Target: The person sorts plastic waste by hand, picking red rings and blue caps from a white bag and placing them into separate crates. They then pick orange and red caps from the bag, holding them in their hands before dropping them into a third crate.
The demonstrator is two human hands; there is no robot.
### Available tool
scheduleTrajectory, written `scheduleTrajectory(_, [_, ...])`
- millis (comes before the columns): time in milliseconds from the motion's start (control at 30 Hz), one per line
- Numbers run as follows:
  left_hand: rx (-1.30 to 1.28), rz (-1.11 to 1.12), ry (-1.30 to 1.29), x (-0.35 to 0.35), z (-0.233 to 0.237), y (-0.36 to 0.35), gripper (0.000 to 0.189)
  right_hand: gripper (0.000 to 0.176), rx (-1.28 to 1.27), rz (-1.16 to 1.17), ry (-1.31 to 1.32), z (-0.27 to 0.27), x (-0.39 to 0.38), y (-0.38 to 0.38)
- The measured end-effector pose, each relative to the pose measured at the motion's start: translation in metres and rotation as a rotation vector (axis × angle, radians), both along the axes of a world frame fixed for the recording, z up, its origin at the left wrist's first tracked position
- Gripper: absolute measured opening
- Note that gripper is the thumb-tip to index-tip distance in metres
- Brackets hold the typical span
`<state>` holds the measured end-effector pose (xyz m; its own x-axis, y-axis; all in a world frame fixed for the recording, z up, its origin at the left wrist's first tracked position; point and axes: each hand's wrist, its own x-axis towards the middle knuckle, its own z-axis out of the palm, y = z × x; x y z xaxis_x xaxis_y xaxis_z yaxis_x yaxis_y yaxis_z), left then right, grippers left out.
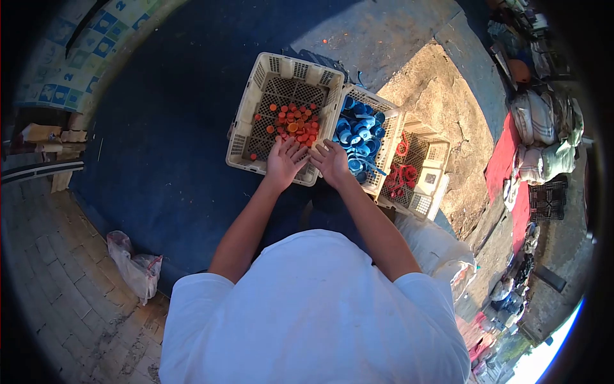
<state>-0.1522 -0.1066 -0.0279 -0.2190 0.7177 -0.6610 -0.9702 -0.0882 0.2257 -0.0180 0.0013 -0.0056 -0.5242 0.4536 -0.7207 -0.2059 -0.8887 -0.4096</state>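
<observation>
Both of my hands reach over the near side of a cream plastic crate (241, 121). Loose red and orange bottle caps (295, 118) lie heaped on its mesh floor, mostly toward the middle and right. My left hand (286, 161) is open, palm up, fingers spread at the near edge of the caps. My right hand (330, 163) is also open, fingers apart, by the crate's near right corner. Neither hand visibly holds anything. Close to my right hand, a second crate (389, 137) is filled with blue plastic caps and rings (361, 131).
Farther right, a third crate (438, 153) contains red plastic pieces (403, 176). A white sack (435, 246) lies near my right arm. A plastic bag (134, 265) rests at the left, by the brick paving (64, 281). Blue sheeting (173, 128) covers the ground.
</observation>
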Motion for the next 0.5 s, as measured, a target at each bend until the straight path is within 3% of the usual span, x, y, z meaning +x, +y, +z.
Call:
scheduleTrajectory(200, [-0.056, -0.172, 0.138, -0.005, 0.017, -0.044, 0.054, 0.062, -0.014, 0.066, 0.003, -0.03, 0.078, -0.012])
scheduleTrajectory(400, [-0.017, -0.202, 0.118, -0.01, 0.025, -0.063, 0.05, 0.043, -0.076, -0.282, -0.065, -0.009, 0.147, -0.036])
scheduleTrajectory(500, [0.001, -0.325, 0.226, -0.006, 0.05, -0.057, 0.047, 0.042, -0.021, -0.446, -0.083, 0.023, 0.174, -0.053])
